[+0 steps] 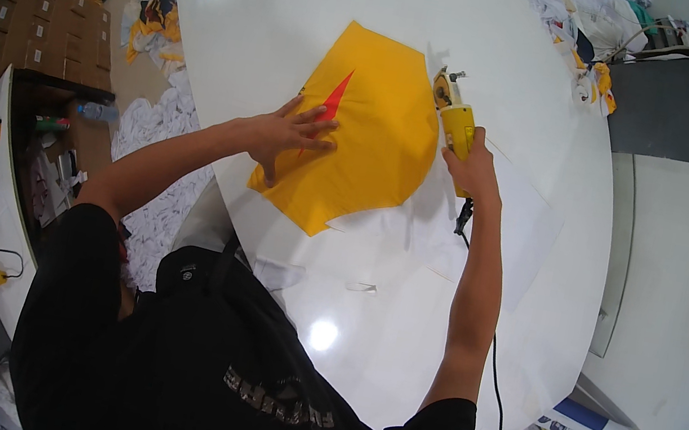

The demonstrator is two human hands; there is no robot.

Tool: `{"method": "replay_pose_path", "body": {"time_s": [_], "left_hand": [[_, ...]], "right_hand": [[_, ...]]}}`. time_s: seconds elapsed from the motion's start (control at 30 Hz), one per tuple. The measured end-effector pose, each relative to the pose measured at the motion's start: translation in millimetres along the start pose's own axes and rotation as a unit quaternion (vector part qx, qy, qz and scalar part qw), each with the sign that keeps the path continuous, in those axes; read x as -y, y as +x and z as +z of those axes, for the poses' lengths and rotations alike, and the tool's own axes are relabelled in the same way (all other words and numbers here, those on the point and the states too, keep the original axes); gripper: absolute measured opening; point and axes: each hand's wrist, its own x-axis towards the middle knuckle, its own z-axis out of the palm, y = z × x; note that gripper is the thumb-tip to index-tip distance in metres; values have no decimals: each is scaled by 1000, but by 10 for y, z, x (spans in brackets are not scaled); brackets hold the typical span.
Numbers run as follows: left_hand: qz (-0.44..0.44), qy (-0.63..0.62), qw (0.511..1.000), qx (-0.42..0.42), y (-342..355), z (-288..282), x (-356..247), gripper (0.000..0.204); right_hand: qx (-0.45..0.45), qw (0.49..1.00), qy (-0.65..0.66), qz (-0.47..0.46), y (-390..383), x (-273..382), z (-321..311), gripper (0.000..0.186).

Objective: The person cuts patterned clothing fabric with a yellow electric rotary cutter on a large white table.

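Observation:
A yellow fabric piece with a narrow red wedge lies on the white table. My left hand rests on its left part with the fingers spread. To the right, my right hand is wrapped round the yellow body of an electric rotary fabric cutter. The cutter's head, with its round blade area, stands at the fabric's upper right edge; whether the blade touches the cloth I cannot tell. A black power cord runs from the cutter's rear down past my right forearm.
Thin white sheets lie under and beside the cutter. A small scrap is on the table nearer me. White cloth scraps heap on the floor at left, near stacked cardboard boxes. More cloth is piled at the far right.

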Motion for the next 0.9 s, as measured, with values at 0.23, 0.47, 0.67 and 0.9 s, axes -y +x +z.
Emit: {"method": "replay_pose_path", "body": {"time_s": [0.23, 0.47, 0.67, 0.9], "left_hand": [[2, -1, 1000, 8, 19, 28, 56, 148], [21, -16, 1000, -13, -9, 18, 103, 145], [24, -4, 1000, 1, -66, 2, 150, 146], [73, 110, 991, 11, -207, -365, 1348, 127]], "right_hand": [[-2, 1000, -11, -13, 270, 180, -21, 66], [-23, 999, -22, -23, 405, 394, -35, 60], [-22, 1000, -3, 2, 581, 665, 10, 67], [-136, 985, 42, 94, 901, 931, 120, 67]]}}
